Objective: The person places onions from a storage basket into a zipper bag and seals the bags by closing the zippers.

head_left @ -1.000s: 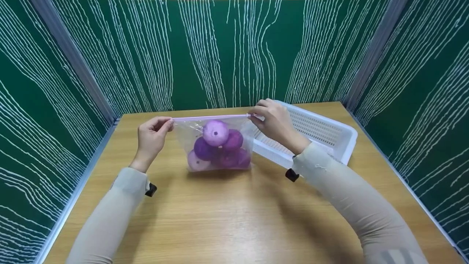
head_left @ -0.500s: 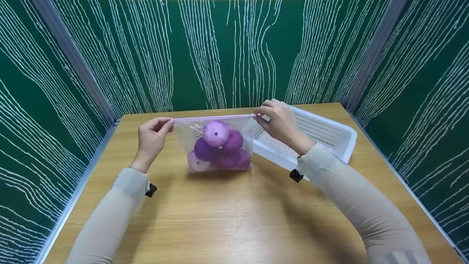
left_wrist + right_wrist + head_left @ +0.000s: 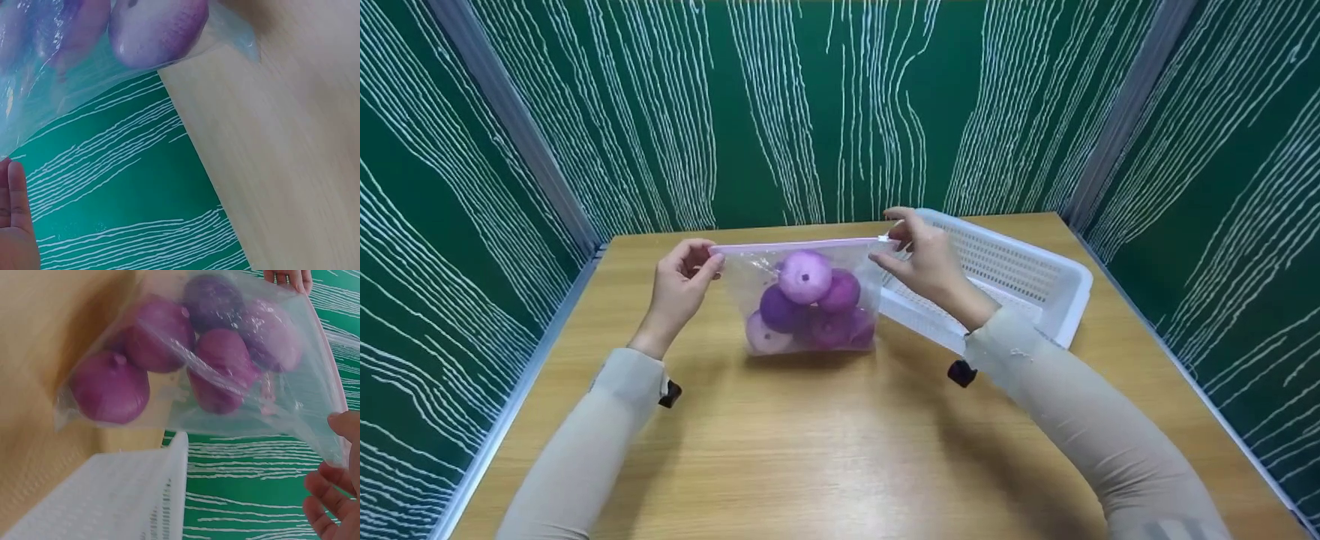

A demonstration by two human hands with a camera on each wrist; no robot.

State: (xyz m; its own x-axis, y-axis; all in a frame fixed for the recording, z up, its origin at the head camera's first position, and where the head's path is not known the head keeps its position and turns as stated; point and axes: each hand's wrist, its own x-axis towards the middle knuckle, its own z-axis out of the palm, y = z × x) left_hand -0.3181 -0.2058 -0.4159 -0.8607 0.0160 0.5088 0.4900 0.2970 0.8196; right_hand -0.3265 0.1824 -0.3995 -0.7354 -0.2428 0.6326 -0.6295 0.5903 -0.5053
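A clear zip bag (image 3: 742, 277) with a pink zip strip stands upright on the table, holding several purple red onions (image 3: 805, 277). Thumb and fingers of my left hand (image 3: 679, 289) pinch its upper left corner. My right hand (image 3: 931, 259) is at the upper right corner beside the white slider (image 3: 883, 238), thumb and fingers spread apart. From the right wrist view, the thumb (image 3: 346, 424) lies by the zip edge and the other fingers are loosely spread beneath it. Onions (image 3: 157, 31) inside the plastic also show in the left wrist view.
Behind my right hand a white perforated basket (image 3: 1065, 300) sits at an angle on the wooden table (image 3: 810, 450). Green walls (image 3: 660, 112) with white wavy lines enclose the back and both sides.
My right hand slid slightly right along the zip, then its thumb and fingers parted from the slider. The left hand shifted a little right, still pinching the bag's corner.
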